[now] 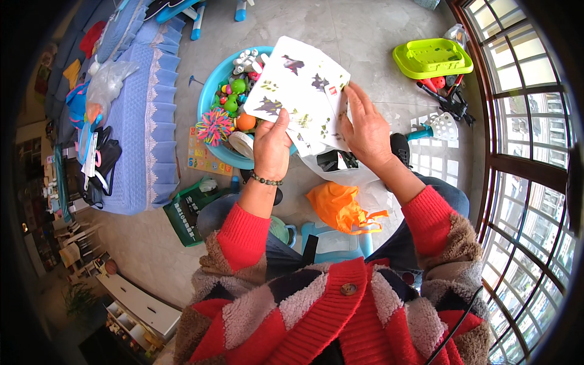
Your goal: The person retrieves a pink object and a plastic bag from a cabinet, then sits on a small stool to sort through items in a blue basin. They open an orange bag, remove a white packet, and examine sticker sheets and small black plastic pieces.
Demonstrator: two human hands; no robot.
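My left hand (pixel 272 148), with a beaded bracelet at the wrist, grips the lower left edge of several white printed sheets (pixel 296 82) by thumb and fingers. The sheets bear small dark and green pictures and overlap like a loose fan. At their right edge, my right hand (pixel 367 127) holds them between thumb and fingers. Behind and left of the sheets stands a round blue basin (pixel 204 102) of toys, with a multicoloured spiky ball (pixel 214 127) and an orange ball (pixel 246 122). Under the sheets lies a clear plastic bag (pixel 328 173) with dark pieces inside.
An orange cloth bag (pixel 337 207) lies by a blue plastic stool (pixel 337 244) between my legs. A green bag (pixel 185 221) stands at the left, near a sofa with a blue quilted cover (pixel 130 137). At the upper right are a lime-green plastic tray (pixel 431 57) and a barred window (pixel 524 105).
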